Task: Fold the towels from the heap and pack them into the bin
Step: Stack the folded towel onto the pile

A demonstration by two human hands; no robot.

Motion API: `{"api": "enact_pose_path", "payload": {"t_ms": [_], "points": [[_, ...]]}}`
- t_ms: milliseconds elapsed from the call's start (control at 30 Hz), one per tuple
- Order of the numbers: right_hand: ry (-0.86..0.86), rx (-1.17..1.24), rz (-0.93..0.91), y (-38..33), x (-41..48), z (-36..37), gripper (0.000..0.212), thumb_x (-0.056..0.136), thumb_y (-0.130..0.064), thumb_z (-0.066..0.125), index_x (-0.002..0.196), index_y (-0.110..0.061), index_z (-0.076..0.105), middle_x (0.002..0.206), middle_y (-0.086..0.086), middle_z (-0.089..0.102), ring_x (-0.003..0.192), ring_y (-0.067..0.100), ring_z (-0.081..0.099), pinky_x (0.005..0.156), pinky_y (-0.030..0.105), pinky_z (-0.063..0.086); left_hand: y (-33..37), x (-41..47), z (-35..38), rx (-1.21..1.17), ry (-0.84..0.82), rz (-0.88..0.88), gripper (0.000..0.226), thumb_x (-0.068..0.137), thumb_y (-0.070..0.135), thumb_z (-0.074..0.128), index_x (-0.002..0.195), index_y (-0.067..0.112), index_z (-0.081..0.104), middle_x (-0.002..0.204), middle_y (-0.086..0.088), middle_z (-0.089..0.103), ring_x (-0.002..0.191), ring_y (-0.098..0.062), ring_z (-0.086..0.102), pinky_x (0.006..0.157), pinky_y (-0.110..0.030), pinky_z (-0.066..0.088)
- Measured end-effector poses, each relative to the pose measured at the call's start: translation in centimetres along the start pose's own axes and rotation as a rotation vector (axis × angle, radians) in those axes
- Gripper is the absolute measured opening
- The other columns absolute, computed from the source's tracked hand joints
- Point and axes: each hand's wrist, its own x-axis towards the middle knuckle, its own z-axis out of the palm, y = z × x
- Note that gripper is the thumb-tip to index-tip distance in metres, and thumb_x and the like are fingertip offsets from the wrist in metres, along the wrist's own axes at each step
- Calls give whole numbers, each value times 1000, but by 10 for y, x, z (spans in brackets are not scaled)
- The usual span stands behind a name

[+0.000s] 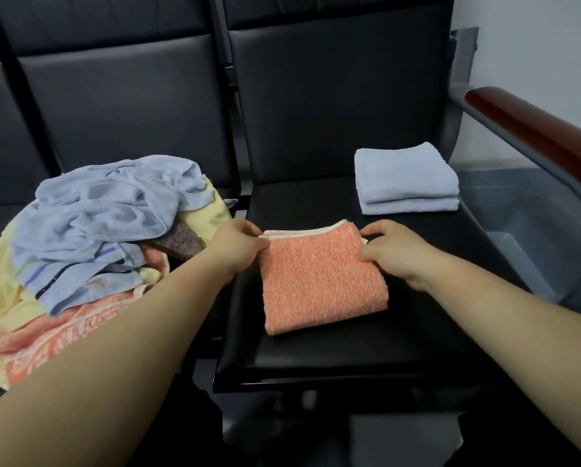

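- Head view: an orange towel (322,278) lies folded into a rough square on the black seat (349,352) of the right-hand chair. A cream edge shows along its far side.
- The left hand (238,251) pinches the towel's far left corner, fingers curled over the edge and thumb against the cloth.
- The right hand (395,254) grips the far right corner in the same way, with its fingers bent down onto the towel's right edge.
- Both forearms reach in from the bottom of the picture, and the towel lies flat between the two hands.
- The heap (90,237) sits on the neighbouring seat to the left, just beside the left forearm. It is a loose pile of pale blue, yellow, striped and orange-patterned towels, with a brown one peeking out near the left hand.
- Two folded blue towels (405,178) are stacked at the far right corner of the same seat, apart from the orange towel.
- What looks like a grey plastic bin (524,210) stands past the seat's right edge, below the red-brown armrest (534,129).
- What the bin holds cannot be told.
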Motion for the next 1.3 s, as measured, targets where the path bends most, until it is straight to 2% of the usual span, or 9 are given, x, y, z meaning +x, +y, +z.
{"api": "enact_pose_path", "payload": {"t_ms": [100, 267, 433, 567, 700, 867, 1000, 1100, 1300], "points": [[81, -147, -18, 11, 10, 11, 45, 80, -24, 81, 121, -27, 62, 111, -2, 70, 96, 18, 69, 87, 42, 59, -17, 18, 11, 215, 53, 95, 18, 89, 24, 74, 98, 13, 63, 96, -5, 69, 89, -23, 66, 78, -31, 50], [116, -403, -28, 2, 8, 11, 35, 86, -41, 76, 111, -18, 67, 108, 6, 70, 93, 23, 68, 80, 40, 57, -26, 22, 14, 358, -39, 46, 61, 85, 64, 59, 117, 11, 59, 110, -8, 69, 103, -31, 67, 84, -34, 51], [-186, -506, 165, -3, -13, -9, 67, 84, -81, 55, 89, -15, 66, 83, 6, 63, 72, 21, 60, 64, 30, 49, -17, -9, 0, 255, -437, -407, 47, 87, 61, 66, 97, 15, 63, 89, -5, 60, 65, -18, 56, 51, -21, 37], [-288, -474, 119, 2, -16, -7, 39, 82, -53, 72, 74, -18, 58, 76, 2, 59, 69, 19, 54, 66, 32, 43, -17, -20, 14, 139, -473, -338, 20, 90, 32, 73, 96, 13, 67, 78, -3, 64, 62, -16, 57, 54, -23, 40], [-269, -97, 158, 0, -12, -8, 23, 93, -28, 66, 113, -17, 63, 113, 2, 64, 99, 18, 65, 75, 33, 61, 3, -22, 29, -256, -318, -253, 24, 93, 21, 65, 116, 14, 65, 106, -11, 73, 93, -28, 72, 76, -43, 61], [-65, 78, 2, -15, 0, -43, 21, 102, -27, 57, 122, -25, 52, 121, -4, 53, 104, 19, 62, 70, 31, 64, 45, -14, 43, -295, -133, 65, 33, 80, 43, 62, 108, 24, 61, 111, -3, 68, 103, -26, 68, 93, -57, 56], [221, 32, -198, -20, 23, -86, 19, 101, -36, 58, 119, -30, 54, 109, -6, 61, 96, 19, 66, 84, 43, 61, 101, 16, 69, -307, -17, 226, 9, 95, 31, 59, 101, 26, 56, 107, 1, 65, 100, -20, 65, 85, -47, 57], [417, 150, -283, -23, 46, -114, 4, 101, -36, 62, 103, -37, 59, 103, -12, 63, 96, 11, 63, 82, 36, 53, 144, 52, 100, -332, 25, 248, 5, 98, 30, 57, 99, 29, 52, 106, 4, 62, 98, -16, 63, 81, -40, 57], [580, 49, -168, 15, 107, -136, 20, 101, -27, 57, 117, -26, 69, 107, -3, 69, 93, 16, 64, 75, 32, 47, 175, 118, 174, -262, 27, 102, 22, 98, 36, 57, 110, 18, 54, 100, 4, 60, 84, -10, 56, 69, -32, 47]]}}
